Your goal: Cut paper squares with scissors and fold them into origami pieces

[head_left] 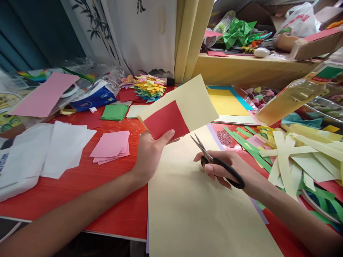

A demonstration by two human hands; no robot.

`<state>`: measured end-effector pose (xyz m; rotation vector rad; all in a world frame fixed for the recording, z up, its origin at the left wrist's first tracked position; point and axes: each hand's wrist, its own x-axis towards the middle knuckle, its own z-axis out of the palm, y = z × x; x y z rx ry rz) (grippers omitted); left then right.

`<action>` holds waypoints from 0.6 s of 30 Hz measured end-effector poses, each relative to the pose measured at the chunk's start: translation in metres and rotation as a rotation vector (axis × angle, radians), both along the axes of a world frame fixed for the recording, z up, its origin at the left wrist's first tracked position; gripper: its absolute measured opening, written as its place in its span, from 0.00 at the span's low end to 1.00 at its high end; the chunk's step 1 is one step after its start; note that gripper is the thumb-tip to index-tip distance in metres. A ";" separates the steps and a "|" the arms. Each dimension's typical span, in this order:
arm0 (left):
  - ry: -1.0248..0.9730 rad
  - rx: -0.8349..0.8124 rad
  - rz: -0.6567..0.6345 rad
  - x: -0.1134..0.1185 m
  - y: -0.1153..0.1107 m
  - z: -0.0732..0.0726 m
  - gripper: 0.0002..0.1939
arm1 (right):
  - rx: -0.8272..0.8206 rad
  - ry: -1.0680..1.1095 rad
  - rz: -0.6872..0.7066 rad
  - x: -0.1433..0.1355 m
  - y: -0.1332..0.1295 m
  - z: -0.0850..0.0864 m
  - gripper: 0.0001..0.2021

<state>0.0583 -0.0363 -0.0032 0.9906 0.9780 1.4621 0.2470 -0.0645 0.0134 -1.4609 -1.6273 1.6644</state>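
Between thumb and fingers, my left hand (151,153) pinches a pale yellow paper strip (199,101) with a red paper square (166,119) lying flat on its near end. The strip is raised above the table and tilts up to the right. My right hand (222,166) holds black-handled scissors (227,171), their blades slightly apart and pointing up-left. The blade tips are just below the strip and apart from it. Under both hands spreads a large pale yellow sheet (187,210), with a lilac sheet edge (258,210) showing beneath it.
Pink squares (111,146), green squares (114,112) and white sheets (63,150) lie left on the red table (112,203). Paper offcuts (286,157) heap up at right beside a leaning bottle (292,96). A colourful folded-paper piece (150,87) stands behind. A cluttered shelf (227,67) is at back right.
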 end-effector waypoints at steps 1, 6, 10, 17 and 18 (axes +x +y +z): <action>0.033 0.001 0.007 0.000 -0.001 0.001 0.06 | 0.007 0.011 -0.005 0.000 -0.001 0.000 0.16; 0.181 -0.028 -0.040 0.002 -0.010 0.008 0.06 | 0.058 0.060 -0.020 -0.001 -0.003 -0.006 0.15; 0.191 -0.036 -0.069 0.004 -0.015 0.010 0.04 | 0.055 0.090 0.005 0.000 -0.004 -0.009 0.14; 0.070 -0.055 -0.100 0.005 -0.013 0.007 0.04 | 0.134 0.076 -0.026 -0.005 -0.004 -0.007 0.16; 0.044 -0.064 -0.104 0.004 -0.011 0.006 0.06 | 0.180 0.086 -0.064 -0.005 -0.003 -0.008 0.16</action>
